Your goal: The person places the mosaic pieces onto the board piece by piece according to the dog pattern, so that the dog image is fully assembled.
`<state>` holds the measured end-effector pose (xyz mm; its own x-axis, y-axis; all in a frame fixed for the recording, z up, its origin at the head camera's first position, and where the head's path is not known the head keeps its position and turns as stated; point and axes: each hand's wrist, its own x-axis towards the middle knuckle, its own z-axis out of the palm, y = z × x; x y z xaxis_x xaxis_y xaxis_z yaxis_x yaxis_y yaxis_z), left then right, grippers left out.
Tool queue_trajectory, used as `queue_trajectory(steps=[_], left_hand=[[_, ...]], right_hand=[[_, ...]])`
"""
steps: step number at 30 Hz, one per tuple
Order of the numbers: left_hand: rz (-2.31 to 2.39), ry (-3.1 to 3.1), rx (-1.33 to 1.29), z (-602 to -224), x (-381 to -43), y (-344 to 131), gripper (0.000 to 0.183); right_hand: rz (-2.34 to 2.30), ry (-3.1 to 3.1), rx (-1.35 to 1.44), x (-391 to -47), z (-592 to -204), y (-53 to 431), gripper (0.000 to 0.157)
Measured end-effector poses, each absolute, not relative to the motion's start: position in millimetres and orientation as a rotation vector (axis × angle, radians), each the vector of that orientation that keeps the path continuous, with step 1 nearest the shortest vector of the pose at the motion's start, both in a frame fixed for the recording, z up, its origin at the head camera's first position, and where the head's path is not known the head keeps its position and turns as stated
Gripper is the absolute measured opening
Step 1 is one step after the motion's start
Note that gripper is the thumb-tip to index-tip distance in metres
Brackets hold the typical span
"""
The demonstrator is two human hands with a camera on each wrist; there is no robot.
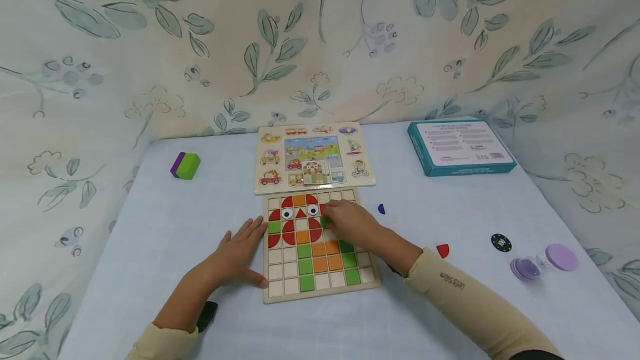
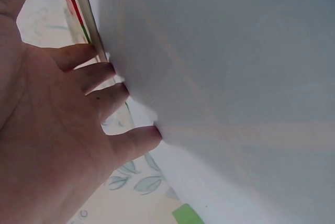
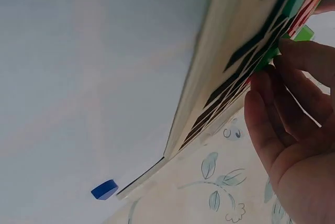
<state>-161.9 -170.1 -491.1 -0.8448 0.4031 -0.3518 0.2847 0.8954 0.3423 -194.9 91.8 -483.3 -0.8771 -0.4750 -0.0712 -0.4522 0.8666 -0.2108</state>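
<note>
A wooden grid board [image 1: 275,272] lies on the white cloth, its cells partly filled with red [image 1: 288,226], orange [image 1: 320,264] and green pieces [image 1: 305,266] and two round eye pieces. Along the board's left edge rests my left hand [image 1: 232,257], palm down with fingers spread; its fingertips meet the cloth and the board's side. My right hand [image 1: 352,221] reaches over the upper right of the board. In the right wrist view its thumb and fingertips pinch a green tile [image 3: 267,59] at the grid. From above, this hand covers several cells.
Behind the board lies a picture puzzle [image 1: 265,154] with a small pattern card [image 1: 320,173] on it. A teal box [image 1: 460,146] sits back right. Rightward are a blue half-circle [image 1: 381,209], a red quarter piece [image 1: 443,250], a black disc [image 1: 501,243] and purple items [image 1: 562,257]. Green block [image 1: 188,166] stands left.
</note>
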Motion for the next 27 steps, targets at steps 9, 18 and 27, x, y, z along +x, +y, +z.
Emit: queue_trajectory(steps=[9,18,27], left_hand=[[0.377,2.644,0.501,-494.4,-160.2,-170.2,0.121],[0.368,2.646,0.563,-492.0,-165.8,-168.6,0.121],[0.387,2.619,0.529,-488.2,-164.7,-172.4,0.119]], right_hand=[[-0.258,2.899,-0.861,-194.9,-485.2,99.2,0.016],[-0.094,2.920,-0.351,-159.0,-458.5,173.3,0.046],[-0.186,2.791,-0.144,-110.4,-470.4,262.9,0.031]])
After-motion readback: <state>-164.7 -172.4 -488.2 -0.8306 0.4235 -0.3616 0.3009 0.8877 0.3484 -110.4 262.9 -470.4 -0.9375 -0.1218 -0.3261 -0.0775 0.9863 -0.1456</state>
